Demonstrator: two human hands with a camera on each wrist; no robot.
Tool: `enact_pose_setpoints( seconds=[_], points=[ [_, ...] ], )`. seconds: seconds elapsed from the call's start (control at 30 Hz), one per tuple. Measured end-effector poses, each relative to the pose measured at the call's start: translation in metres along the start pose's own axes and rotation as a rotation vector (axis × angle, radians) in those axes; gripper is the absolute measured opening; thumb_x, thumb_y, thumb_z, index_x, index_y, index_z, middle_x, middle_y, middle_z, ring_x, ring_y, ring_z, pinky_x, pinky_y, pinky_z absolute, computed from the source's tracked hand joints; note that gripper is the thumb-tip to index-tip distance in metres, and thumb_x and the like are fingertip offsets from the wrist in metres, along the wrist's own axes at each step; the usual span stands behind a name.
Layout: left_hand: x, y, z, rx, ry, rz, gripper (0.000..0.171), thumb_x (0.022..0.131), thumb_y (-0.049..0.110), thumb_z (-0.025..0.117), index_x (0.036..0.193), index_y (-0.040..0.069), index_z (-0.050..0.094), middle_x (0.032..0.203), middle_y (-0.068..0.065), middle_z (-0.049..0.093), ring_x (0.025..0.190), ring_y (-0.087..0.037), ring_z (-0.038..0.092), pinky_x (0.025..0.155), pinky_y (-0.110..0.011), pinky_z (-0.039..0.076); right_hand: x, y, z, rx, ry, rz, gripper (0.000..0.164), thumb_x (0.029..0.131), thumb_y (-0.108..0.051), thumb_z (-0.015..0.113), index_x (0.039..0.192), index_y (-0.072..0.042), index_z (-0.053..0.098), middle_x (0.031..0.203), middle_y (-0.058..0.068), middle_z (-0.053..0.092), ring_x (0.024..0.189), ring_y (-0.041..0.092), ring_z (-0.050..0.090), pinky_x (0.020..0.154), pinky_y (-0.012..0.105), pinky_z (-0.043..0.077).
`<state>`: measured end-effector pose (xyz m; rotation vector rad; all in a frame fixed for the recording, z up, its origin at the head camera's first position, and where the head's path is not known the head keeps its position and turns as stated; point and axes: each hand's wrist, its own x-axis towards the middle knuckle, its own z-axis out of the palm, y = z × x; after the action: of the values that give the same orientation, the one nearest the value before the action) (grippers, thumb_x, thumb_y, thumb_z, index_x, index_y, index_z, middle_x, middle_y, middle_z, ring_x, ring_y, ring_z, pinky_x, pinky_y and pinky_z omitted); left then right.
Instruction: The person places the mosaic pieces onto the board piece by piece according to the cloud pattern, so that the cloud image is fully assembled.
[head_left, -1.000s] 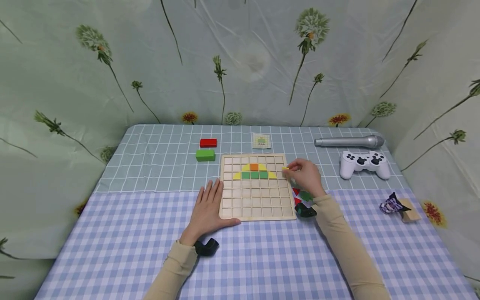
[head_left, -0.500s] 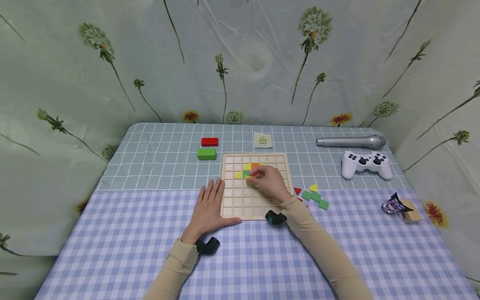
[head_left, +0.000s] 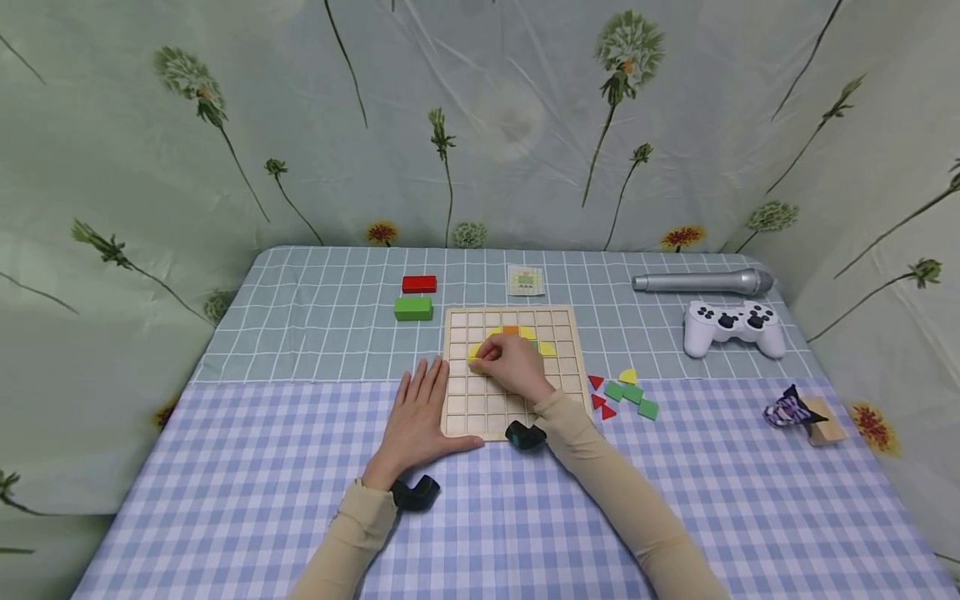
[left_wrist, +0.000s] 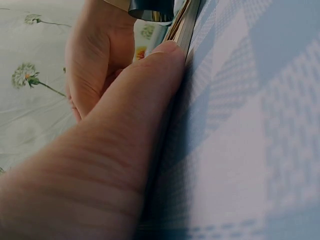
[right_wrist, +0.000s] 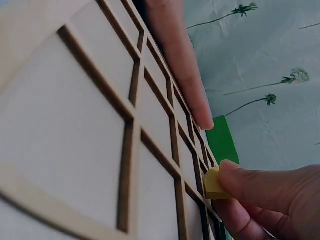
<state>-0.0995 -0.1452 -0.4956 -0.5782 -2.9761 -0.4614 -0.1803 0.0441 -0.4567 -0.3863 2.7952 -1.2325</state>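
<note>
My right hand (head_left: 513, 364) pinches a yellow curved-edge tile (right_wrist: 215, 184) between thumb and finger, right over the grid cells in the upper left of a wooden grid board (head_left: 506, 421). My left hand (head_left: 420, 421) lies with straight fingers against the board's left edge, its thumb (left_wrist: 155, 65) along the front edge. On the board, an orange tile (head_left: 510, 330) sits between yellow tiles, and a further yellow tile (head_left: 547, 348) lies to the lower right. The right hand partly hides the green row beneath.
Right of the board lie several red triangles (head_left: 597, 402), green squares (head_left: 632, 394) and one yellow tile (head_left: 627, 376). Behind stand a red block (head_left: 419, 284), a green block (head_left: 413, 309) and a pattern card (head_left: 526, 281). A microphone (head_left: 697, 283) and game controller (head_left: 731, 327) are farther right.
My right hand has carried the yellow tile from the board's right edge leftward over the grid to its left side, uncovering the loose tiles. My left hand stays in place.
</note>
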Motion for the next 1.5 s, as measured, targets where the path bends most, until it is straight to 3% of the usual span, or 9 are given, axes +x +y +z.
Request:
enact_pose_setpoints(
  seconds=[0.33,0.7,0.87,1.17,1.33,1.5],
  points=[
    [0.002,0.001,0.001,-0.013,-0.006,0.003,0.124,0.067,0.083,0.054,0.151,0.001,0.014,0.156,-0.014,0.013,0.143,-0.030,0.003,0.113,-0.046,0.001,0.000,-0.001,-0.003,-0.109,0.010,-0.024,0.015,0.077,-0.028,0.080,0.074,-0.016,0.071,0.064,-0.010,0.059,0.059,0.007,0.053,0.052,0.026,0.040],
    [0.001,0.001,-0.004,-0.008,-0.042,-0.035,0.123,0.068,0.083,0.053,0.152,0.003,0.011,0.157,-0.012,0.009,0.143,-0.028,-0.001,0.113,-0.044,-0.003,-0.006,-0.001,-0.011,-0.109,0.010,-0.010,0.014,0.080,-0.027,0.077,0.074,-0.017,0.070,0.064,-0.009,0.057,0.060,0.008,0.052,0.055,0.027,0.040],
    [0.001,0.001,-0.004,-0.014,-0.033,-0.031,0.123,0.068,0.081,0.055,0.152,0.002,0.011,0.157,-0.013,0.010,0.143,-0.028,0.000,0.113,-0.044,-0.002,-0.019,0.012,-0.039,-0.091,0.011,0.033,0.016,0.080,-0.029,0.076,0.076,-0.015,0.071,0.065,-0.006,0.057,0.061,0.012,0.050,0.055,0.028,0.037],
    [0.002,0.001,-0.002,-0.019,-0.014,-0.015,0.123,0.068,0.080,0.057,0.152,0.003,0.012,0.157,-0.014,0.011,0.143,-0.029,0.001,0.113,-0.044,-0.002,-0.051,0.070,-0.099,-0.097,0.106,0.058,0.018,0.084,-0.028,0.074,0.080,-0.010,0.071,0.067,-0.002,0.059,0.051,0.014,0.047,0.046,0.029,0.034],
    [0.001,0.001,0.000,-0.022,-0.010,-0.005,0.123,0.068,0.082,0.054,0.152,0.002,0.012,0.157,-0.014,0.011,0.143,-0.030,0.002,0.113,-0.046,0.000,-0.071,0.089,-0.120,-0.149,0.068,0.135,0.019,0.082,-0.028,0.075,0.084,-0.009,0.070,0.068,-0.002,0.058,0.056,0.015,0.047,0.049,0.029,0.035],
    [0.000,0.000,0.000,-0.026,-0.010,-0.006,0.123,0.067,0.082,0.054,0.152,0.002,0.012,0.157,-0.014,0.012,0.143,-0.030,0.002,0.113,-0.046,0.001,-0.087,0.098,-0.131,-0.187,0.015,0.155,0.022,0.079,-0.024,0.076,0.091,-0.007,0.071,0.069,-0.003,0.056,0.058,0.016,0.045,0.051,0.029,0.034]
  ],
)
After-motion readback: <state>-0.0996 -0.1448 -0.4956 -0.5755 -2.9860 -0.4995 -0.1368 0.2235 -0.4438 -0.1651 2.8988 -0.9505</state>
